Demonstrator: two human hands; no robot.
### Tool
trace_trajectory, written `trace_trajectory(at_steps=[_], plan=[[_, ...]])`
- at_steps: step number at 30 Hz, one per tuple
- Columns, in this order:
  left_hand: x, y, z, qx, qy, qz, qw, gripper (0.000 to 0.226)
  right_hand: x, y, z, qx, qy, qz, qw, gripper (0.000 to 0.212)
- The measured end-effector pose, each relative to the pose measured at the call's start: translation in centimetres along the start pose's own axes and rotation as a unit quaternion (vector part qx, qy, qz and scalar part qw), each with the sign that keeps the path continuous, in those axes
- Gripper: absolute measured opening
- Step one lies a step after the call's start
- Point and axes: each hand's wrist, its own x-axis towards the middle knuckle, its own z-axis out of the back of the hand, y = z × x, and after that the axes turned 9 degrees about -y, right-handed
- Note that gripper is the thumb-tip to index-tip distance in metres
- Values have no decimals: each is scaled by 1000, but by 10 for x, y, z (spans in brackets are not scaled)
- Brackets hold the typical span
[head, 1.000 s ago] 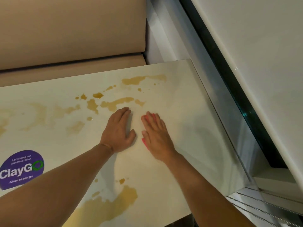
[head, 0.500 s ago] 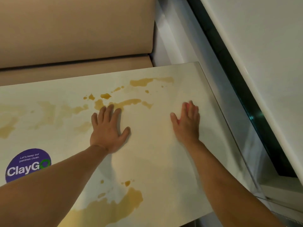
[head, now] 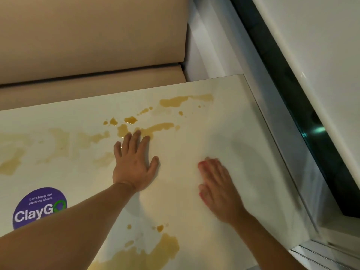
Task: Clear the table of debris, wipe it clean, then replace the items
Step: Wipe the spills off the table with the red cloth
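Observation:
The white table (head: 196,139) is streaked with brown liquid spills: one group near the far edge (head: 167,103), another at the near edge (head: 153,250), and faint smears on the left. My left hand (head: 134,164) lies flat on the table with fingers spread, its fingertips touching a spill, and holds nothing. My right hand (head: 218,188), blurred with motion, presses flat on a red cloth (head: 201,165). Only thin red edges of the cloth show beside the fingers. The table surface around the right hand looks free of stains.
A purple round "ClayGO" sticker (head: 40,208) sits on the table at the left. A beige upholstered bench (head: 87,45) runs along the far side. A glass panel (head: 288,162) and a white wall border the table's right edge.
My right hand has slid with the red cloth back toward me and slightly left from the far right. The left hand has stayed flat in nearly the same spot.

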Motion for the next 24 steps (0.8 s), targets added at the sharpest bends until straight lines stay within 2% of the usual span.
trace_trajectory(at_steps=[4, 8, 12, 17, 20, 24], plan=[[0, -1, 1, -1, 7, 6, 1000, 72, 57, -54, 9, -34, -18, -119, 992, 59], [1, -2, 4, -3, 19, 7, 1000, 72, 154, -33, 2, -31, -25, -205, 978, 62], [0, -1, 4, 3, 17, 5, 1000, 74, 166, 35, -18, -5, -22, -89, 996, 68], [1, 0, 2, 4, 20, 5, 1000, 72, 64, 51, -18, 19, 17, 20, 999, 62], [1, 0, 3, -10, 22, 10, 1000, 71, 15, 16, -6, 16, 22, 21, 999, 59], [1, -1, 3, -9, 25, 13, 1000, 71, 27, -40, 18, 2, 21, -69, 997, 63]])
